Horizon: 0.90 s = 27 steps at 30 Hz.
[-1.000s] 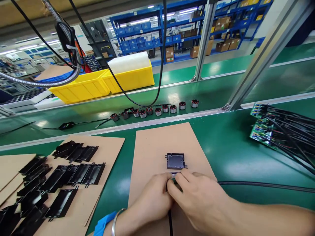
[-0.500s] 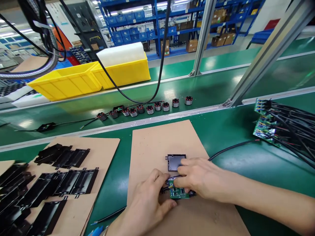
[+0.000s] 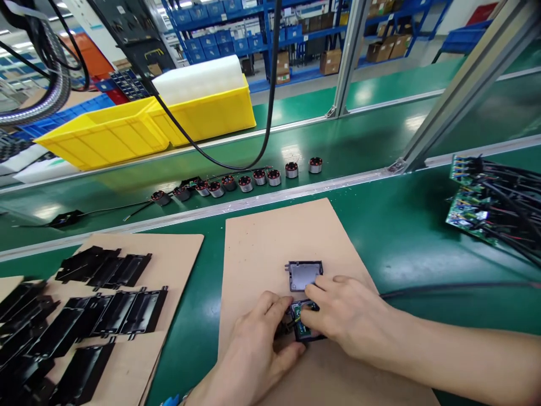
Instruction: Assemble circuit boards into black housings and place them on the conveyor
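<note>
Circuit board (image 3: 301, 322) has settled into black case (image 3: 310, 339) since earlier frame, on cardboard (image 3: 253, 254). Left hand (image 3: 253, 335) grip holds case's left end; right hand (image 3: 350, 310) touches board (grip narrow or wide, cannot tell). Open shell (image 3: 303, 276) just beyond, counter (image 3: 409, 237) beneath.

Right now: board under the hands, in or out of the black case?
In: black case edges frame the green board. Fully seated: cannot tell; right hand covers part.

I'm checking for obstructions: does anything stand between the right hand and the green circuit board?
Nothing visible does: the right hand appears to touch the green circuit board, which lies within the nearer black case.
</note>
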### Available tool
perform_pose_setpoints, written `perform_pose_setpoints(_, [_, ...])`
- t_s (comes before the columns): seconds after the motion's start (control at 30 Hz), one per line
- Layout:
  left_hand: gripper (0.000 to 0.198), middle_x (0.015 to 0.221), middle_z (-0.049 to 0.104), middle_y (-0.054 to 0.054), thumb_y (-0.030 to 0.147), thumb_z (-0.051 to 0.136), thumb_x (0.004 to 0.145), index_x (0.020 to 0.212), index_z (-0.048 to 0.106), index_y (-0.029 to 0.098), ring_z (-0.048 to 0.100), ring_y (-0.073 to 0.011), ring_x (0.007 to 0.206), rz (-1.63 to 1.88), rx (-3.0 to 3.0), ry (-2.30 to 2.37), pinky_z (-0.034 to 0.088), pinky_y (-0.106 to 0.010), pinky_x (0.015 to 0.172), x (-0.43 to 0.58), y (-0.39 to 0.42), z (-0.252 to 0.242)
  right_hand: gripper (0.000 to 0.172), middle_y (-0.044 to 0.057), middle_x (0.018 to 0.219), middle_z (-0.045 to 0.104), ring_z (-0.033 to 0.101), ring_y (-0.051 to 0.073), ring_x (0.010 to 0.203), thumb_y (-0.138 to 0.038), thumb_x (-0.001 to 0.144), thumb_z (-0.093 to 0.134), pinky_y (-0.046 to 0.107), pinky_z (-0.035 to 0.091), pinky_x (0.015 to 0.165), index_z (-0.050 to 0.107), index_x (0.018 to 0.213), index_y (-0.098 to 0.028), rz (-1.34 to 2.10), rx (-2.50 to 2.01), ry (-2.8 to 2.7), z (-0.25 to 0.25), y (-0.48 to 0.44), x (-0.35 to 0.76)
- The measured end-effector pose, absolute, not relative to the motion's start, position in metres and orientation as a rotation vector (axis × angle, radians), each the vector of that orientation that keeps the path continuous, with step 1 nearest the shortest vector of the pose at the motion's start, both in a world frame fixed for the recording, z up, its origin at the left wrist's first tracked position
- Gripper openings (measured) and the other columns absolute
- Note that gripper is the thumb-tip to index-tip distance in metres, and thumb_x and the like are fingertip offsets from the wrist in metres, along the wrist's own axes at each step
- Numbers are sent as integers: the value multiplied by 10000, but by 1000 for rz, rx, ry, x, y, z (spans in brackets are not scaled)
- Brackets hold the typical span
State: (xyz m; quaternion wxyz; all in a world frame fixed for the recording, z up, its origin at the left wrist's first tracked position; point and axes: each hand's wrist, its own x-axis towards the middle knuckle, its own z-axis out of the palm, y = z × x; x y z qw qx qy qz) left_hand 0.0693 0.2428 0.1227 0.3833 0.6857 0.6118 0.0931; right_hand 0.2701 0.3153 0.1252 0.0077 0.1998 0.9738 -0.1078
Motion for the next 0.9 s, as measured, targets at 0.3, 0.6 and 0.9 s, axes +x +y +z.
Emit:
perform_pose_setpoints(0.3, [179, 771, 683, -5, 222, 489, 852, 950, 639, 207, 632, -184, 724, 138, 1694, 1545, 456, -282, 661, 54, 252, 140, 154, 25, 854, 471, 434, 195, 722, -124, 894, 566, 313, 163, 540, 607, 923, -270, -553, 784, 3091, 111, 311, 275])
perform_pose_setpoints(0.6, [76, 699, 624, 6, 255, 514, 861, 826, 546, 195, 571, -145, 598, 184, 1487, 1448, 446, -246, 551, 63, 257, 136, 111, 23, 870, 450, 433, 188, 763, -184, 945, 551, 298, 223, 582, 629, 952, -263, -643, 799, 3140, 102, 311, 277])
perform_pose_setpoints(0.9, [244, 750, 619, -9, 2, 407, 922, 995, 559, 178, 588, -143, 666, 556, 2594, 1571, 492, -243, 636, 69, 223, 98, 197, 48, 916, 499, 466, 200, 801, -100, 895, 511, 312, 344, 640, 628, 1007, -212, -677, 735, 3159, 106, 315, 277])
